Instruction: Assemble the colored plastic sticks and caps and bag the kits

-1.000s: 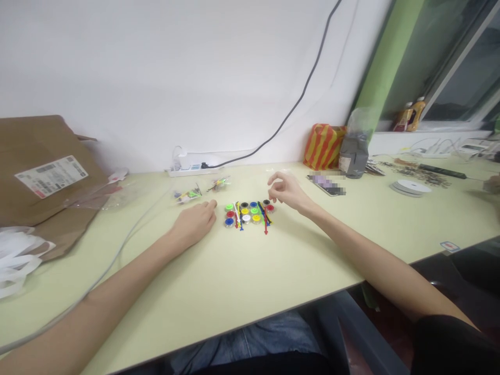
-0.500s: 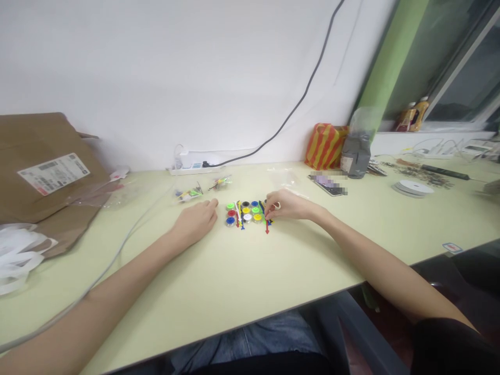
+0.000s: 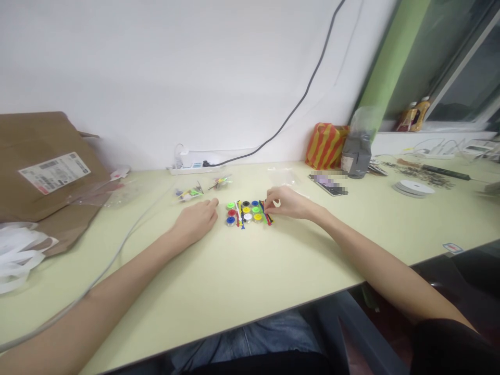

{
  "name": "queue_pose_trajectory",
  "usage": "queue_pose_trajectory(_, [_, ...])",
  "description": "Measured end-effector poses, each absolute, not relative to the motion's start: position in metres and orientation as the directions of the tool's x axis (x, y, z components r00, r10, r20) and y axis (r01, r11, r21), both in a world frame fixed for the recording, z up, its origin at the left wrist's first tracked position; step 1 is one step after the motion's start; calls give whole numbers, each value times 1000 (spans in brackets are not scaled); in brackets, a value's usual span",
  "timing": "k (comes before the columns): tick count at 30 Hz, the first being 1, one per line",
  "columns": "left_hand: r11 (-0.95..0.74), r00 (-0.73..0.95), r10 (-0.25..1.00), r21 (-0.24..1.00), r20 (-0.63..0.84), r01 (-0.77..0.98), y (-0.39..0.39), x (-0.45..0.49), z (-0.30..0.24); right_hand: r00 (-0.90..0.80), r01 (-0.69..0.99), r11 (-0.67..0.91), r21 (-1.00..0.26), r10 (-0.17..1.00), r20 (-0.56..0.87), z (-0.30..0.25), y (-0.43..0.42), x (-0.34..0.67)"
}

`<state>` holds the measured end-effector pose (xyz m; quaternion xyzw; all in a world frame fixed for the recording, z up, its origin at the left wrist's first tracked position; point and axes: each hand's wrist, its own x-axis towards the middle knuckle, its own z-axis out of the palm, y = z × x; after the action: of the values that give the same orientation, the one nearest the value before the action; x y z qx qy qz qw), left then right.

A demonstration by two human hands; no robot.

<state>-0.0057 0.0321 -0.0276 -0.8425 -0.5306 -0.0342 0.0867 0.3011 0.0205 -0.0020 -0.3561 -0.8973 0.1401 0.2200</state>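
My left hand lies on the table with its fingers loosely stretched out, holding nothing, just left of the coloured pieces. Beside its fingertips are several small round pieces with coloured tops, such as a blue one and a red one. Thin plastic arrows in white, yellow and blue lie between these rounds. On the right, my right hand pinches a red arrow among other arrows lying close together. Its fingers cover part of that bunch, and a yellow-topped round is just left of it.
Two clear bags of coloured parts lie behind my left hand. Along the wall are a power strip, a striped bag and a phone. A brown paper package and a grey cable occupy the left.
The red arrow has moved up and slightly right, from sticking out toward me to lying alongside the other arrows on the right. My left hand has stayed in place.
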Motion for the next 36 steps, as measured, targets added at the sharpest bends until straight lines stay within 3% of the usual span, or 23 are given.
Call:
queue_pose_trajectory(33, [-423,429,887,-73,170,903,32,-6,-28,-616,644,698,-312,715,330,-19,33,294])
queue_pose_trajectory(36, [-426,430,885,-63,181,903,33,-7,-30,-554,694,654,-301,752,357,-8,34,306])
